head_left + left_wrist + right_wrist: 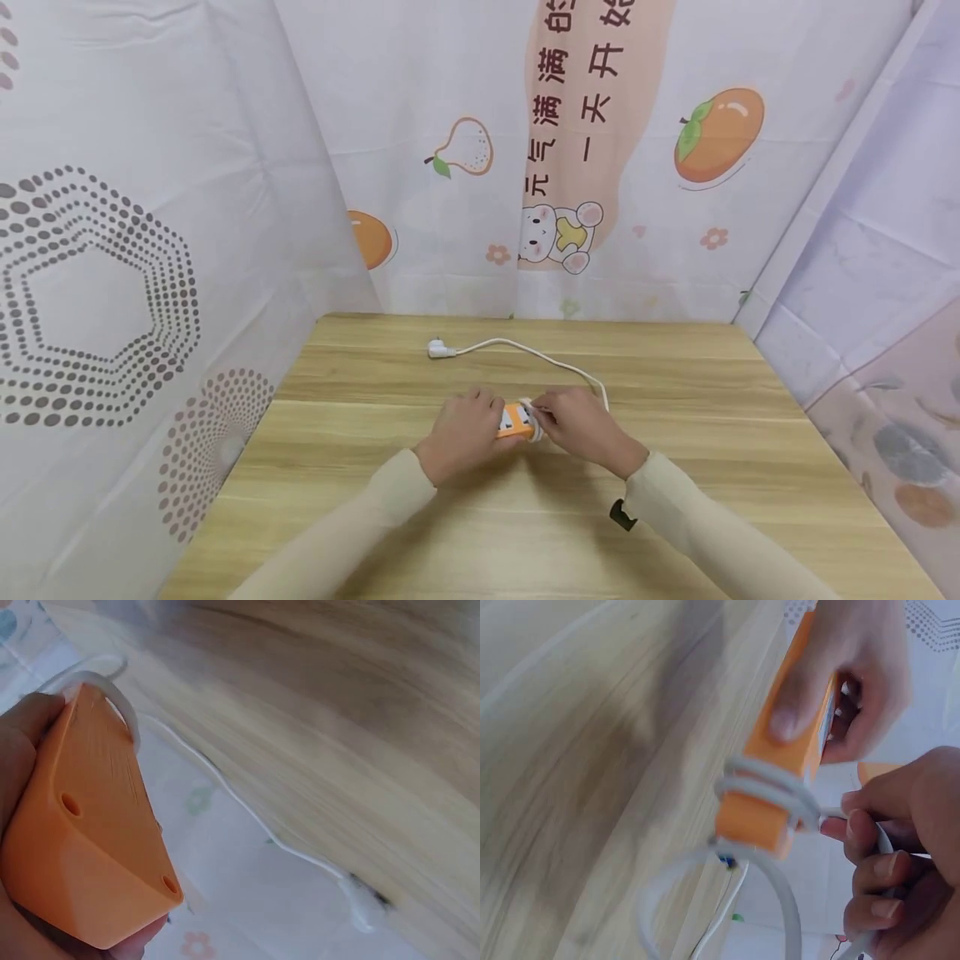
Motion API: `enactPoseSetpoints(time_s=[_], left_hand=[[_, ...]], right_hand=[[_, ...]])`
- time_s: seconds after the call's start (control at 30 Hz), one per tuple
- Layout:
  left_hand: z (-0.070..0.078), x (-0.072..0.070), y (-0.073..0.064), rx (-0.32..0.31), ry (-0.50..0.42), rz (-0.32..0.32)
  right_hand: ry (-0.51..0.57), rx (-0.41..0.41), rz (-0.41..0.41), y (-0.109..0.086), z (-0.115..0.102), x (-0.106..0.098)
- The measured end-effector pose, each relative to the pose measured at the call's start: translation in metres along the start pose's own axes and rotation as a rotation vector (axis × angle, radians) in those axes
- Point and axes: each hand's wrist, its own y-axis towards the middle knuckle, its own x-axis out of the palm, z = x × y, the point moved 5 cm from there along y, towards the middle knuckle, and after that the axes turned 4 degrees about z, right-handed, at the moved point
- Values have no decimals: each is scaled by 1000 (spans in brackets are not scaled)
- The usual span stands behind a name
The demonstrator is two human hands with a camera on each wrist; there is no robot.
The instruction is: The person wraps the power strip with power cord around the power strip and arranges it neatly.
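Observation:
An orange and white power strip (514, 421) is held above the wooden table by my left hand (467, 432), whose fingers and thumb wrap its body. Its plain orange underside (97, 772) with screw holes faces the left wrist view. Near one end, the white cord (769, 784) loops around the strip in a couple of turns. My right hand (907, 855) pinches the cord beside those turns, its other fingers curled about it. The rest of the cord (551, 358) runs in a curve over the table to a white plug (441, 348) lying at the back left.
The wood-grain table (675, 517) spreads around both hands. A printed white curtain (450, 83) hangs behind its back edge, with more curtains (97, 292) at the left and right sides. A small dark object (622, 515) shows by the right sleeve.

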Motion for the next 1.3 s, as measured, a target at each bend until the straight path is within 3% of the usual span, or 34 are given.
enactPoseSetpoints(time_s=[0.13,0.33,0.5,0.7,0.87,1.3], left_hand=[[-12,5,3,-115,-6,1],[-25,5,6,-265,-167,12],[-41,4,7,-399,-270,8],[-50,4,8,-477,-489,-7],[-56,6,6,-597,-683,-13],[-55,3,4,-646,-1050,-29]], right_hand=[[37,41,56,0,-3,-5],[69,115,108,-2,-1,-10],[122,162,103,-6,3,-9],[148,160,133,-11,5,-9],[192,190,118,-16,8,-8],[345,219,83,-22,22,3]])
